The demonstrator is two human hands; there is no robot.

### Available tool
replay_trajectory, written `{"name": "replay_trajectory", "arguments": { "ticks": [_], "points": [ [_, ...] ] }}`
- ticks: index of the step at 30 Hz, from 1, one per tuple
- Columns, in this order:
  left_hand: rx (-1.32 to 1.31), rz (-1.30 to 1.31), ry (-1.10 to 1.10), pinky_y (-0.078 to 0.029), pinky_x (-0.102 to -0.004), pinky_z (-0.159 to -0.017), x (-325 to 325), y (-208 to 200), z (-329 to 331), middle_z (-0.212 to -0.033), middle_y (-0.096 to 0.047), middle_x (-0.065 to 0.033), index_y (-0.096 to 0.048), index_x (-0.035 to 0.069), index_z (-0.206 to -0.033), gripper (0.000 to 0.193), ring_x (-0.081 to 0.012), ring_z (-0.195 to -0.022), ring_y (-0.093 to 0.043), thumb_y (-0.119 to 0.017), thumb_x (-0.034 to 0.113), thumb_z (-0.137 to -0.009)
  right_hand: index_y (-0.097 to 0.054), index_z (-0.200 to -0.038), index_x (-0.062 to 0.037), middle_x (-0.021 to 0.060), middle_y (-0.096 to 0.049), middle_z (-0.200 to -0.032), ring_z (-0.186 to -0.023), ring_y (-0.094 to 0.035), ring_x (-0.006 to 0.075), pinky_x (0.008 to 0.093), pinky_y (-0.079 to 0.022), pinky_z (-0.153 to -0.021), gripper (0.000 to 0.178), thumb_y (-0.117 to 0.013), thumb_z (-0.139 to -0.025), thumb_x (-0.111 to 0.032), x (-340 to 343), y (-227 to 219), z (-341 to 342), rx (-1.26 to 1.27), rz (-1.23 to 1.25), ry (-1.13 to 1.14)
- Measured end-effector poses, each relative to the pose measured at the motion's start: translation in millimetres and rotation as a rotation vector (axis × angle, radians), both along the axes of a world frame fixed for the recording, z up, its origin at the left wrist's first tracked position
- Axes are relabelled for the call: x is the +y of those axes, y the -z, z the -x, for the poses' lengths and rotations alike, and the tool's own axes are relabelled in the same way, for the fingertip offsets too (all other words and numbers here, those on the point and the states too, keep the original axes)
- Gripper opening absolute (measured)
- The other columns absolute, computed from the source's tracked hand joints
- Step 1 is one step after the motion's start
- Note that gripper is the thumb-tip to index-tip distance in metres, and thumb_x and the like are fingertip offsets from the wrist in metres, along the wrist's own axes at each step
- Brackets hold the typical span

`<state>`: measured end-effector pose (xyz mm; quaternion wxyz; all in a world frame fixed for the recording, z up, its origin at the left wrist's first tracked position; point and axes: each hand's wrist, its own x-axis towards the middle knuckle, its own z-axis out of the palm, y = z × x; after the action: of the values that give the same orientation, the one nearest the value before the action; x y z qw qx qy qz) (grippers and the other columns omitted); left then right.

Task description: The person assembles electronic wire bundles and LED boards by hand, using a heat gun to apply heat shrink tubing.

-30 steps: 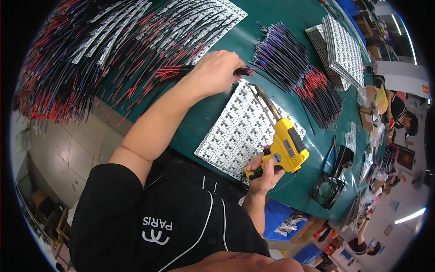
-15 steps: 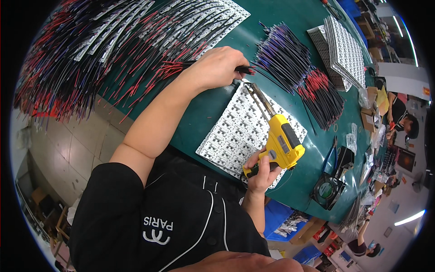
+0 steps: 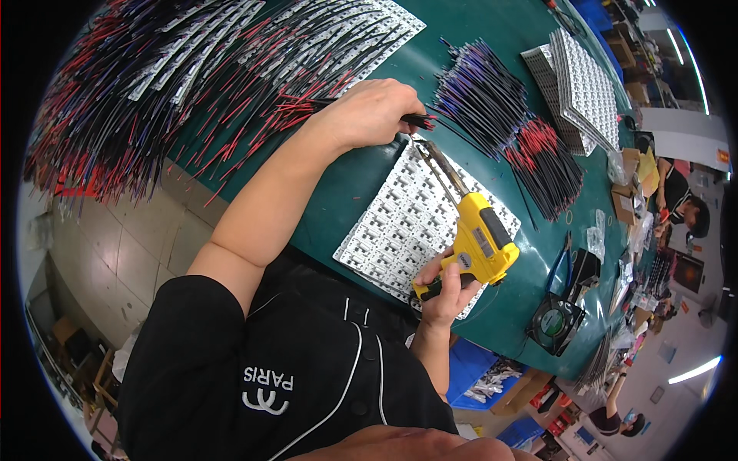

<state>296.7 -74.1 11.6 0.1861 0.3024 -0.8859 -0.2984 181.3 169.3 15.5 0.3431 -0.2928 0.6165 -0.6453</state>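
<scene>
My left hand is closed around a small bundle of black wires with red tips, at the far corner of a white circuit board panel. My right hand grips the handle of a yellow soldering gun over the panel's right part. The gun's long tip reaches up to the panel's far corner, just below my left fingers. Whether the tip touches a wire or the board is too small to tell. Rows of small pads cover the panel, which lies flat on the green table.
To the left, many red, black and purple wires spread over more white panels. Beyond the panel lie purple-tipped wires and red-tipped wires. Stacked panels stand at the far right. A small black fan sits near blue-handled pliers.
Very little differs. My left hand with the wires and the soldering gun in my right hand have shifted slightly to the right.
</scene>
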Motion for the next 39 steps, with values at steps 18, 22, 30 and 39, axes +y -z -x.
{"name": "replay_trajectory", "arguments": {
  "ticks": [18,22,30,39],
  "points": [
    [0.101,-0.034,0.068,-0.046,-0.0388,-0.072,13.2,4.6,11.3,-0.086,-0.062,-0.0133,-0.065,0.001,-0.09,0.017,-0.032,-0.083,-0.059,-0.067,0.009,-0.075,-0.039,-0.115,0.0084,0.0036,-0.039,-0.052,-0.042,-0.039,0.0116,0.0229,-0.036,-0.04,0.046,-0.044,-0.088,-0.028,26.7,12.0,25.1,-0.208,0.274,0.088],
    [0.167,0.087,-0.054,-0.047,-0.039,-0.074,16.6,3.4,11.6,-0.089,-0.062,-0.0166,-0.06,-0.001,-0.094,0.018,-0.0346,-0.085,-0.059,-0.053,-0.001,-0.077,-0.04,-0.115,0.009,0.0065,-0.042,-0.053,-0.042,-0.041,0.0137,0.0249,-0.037,-0.04,0.046,-0.05,-0.086,-0.025,26.0,5.5,20.8,-0.28,0.304,0.08],
    [0.212,0.168,-0.223,-0.048,-0.0301,-0.062,99.6,-104.5,-25.6,-0.079,-0.061,-0.0149,-0.056,-0.001,-0.095,0.029,-0.0266,-0.065,-0.06,-0.053,-0.013,-0.069,-0.041,-0.118,0.0053,0.004,-0.04,-0.054,-0.045,-0.041,0.0131,0.0257,-0.036,-0.044,0.045,-0.045,-0.088,-0.029,25.6,3.2,25.9,-0.329,0.287,0.112],
    [-0.164,-0.486,-0.184,-0.042,-0.0255,-0.056,93.9,-22.9,-27.3,-0.066,-0.059,-0.0075,-0.06,-0.008,-0.097,0.038,-0.0103,-0.058,-0.051,-0.071,0.021,-0.077,-0.041,-0.117,0.0053,0.0047,-0.04,-0.055,-0.046,-0.042,0.0132,0.0247,-0.038,-0.044,0.042,-0.043,-0.089,-0.025,26.1,1.3,26.5,-0.37,0.364,0.136]
  ]
}}
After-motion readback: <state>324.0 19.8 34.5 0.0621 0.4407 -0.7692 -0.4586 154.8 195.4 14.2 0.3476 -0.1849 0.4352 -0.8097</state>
